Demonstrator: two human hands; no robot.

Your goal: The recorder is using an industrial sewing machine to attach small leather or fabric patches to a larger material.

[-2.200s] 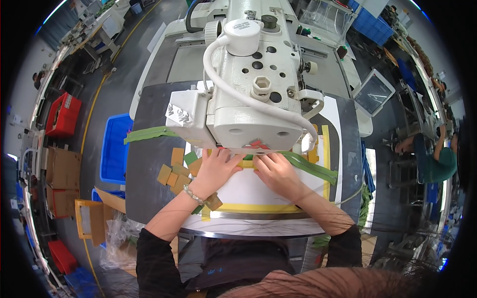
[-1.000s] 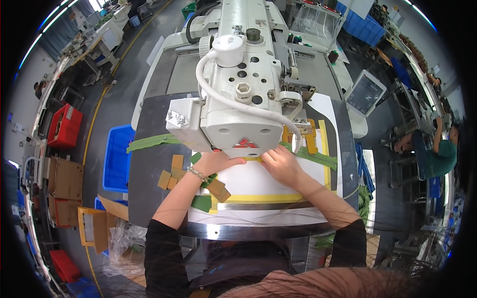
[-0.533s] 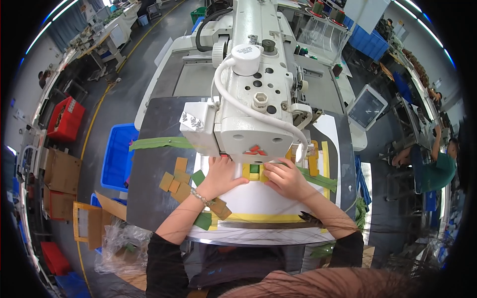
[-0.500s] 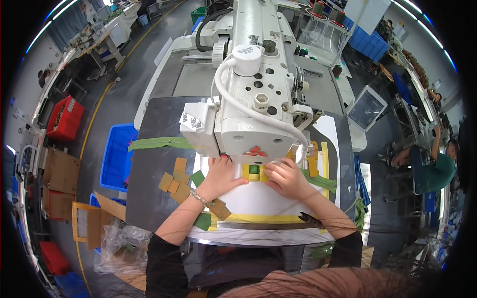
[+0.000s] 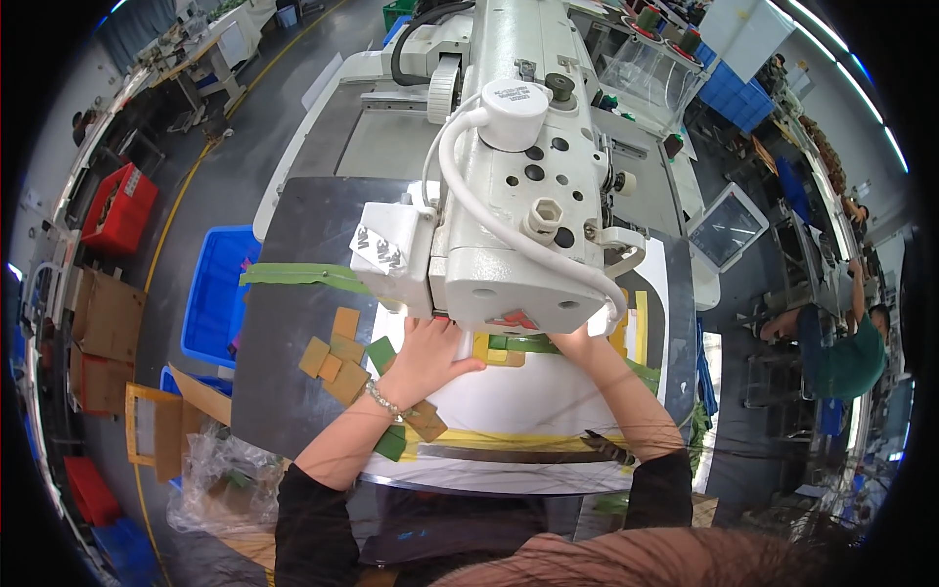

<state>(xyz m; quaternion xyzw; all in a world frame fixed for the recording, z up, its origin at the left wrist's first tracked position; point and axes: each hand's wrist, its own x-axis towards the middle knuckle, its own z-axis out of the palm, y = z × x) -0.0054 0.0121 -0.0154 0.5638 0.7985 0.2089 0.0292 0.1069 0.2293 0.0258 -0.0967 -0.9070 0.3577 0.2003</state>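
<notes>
My left hand [image 5: 427, 354] lies on a white sheet [image 5: 509, 396] under the head of a white industrial sewing machine [image 5: 518, 254], thumb spread and fingertips partly hidden by it. Right of that thumb is a small yellow frame [image 5: 480, 348]. A green strip [image 5: 533, 344] runs through the frame toward my right hand [image 5: 584, 348], whose fingers disappear beneath the machine head; what they touch is hidden. Tan square patches [image 5: 344, 380] and green patches [image 5: 391, 443] lie about my left wrist. Another stretch of green strip [image 5: 303, 275] lies on the dark plate at left.
Yellow tape [image 5: 509, 440] crosses the sheet's near part, with a dark pointed object [image 5: 608, 449] beside my right forearm. A control screen [image 5: 729, 233] stands at right. Blue bin [image 5: 213, 293], red crate [image 5: 122, 207] and cardboard boxes [image 5: 110, 318] are on the left. A seated person [image 5: 851, 357] is far right.
My right hand has left the yellow frame and moved forward under the machine head. More of the green strip shows beside the frame. My left hand stays in place; the whole view has shifted slightly.
</notes>
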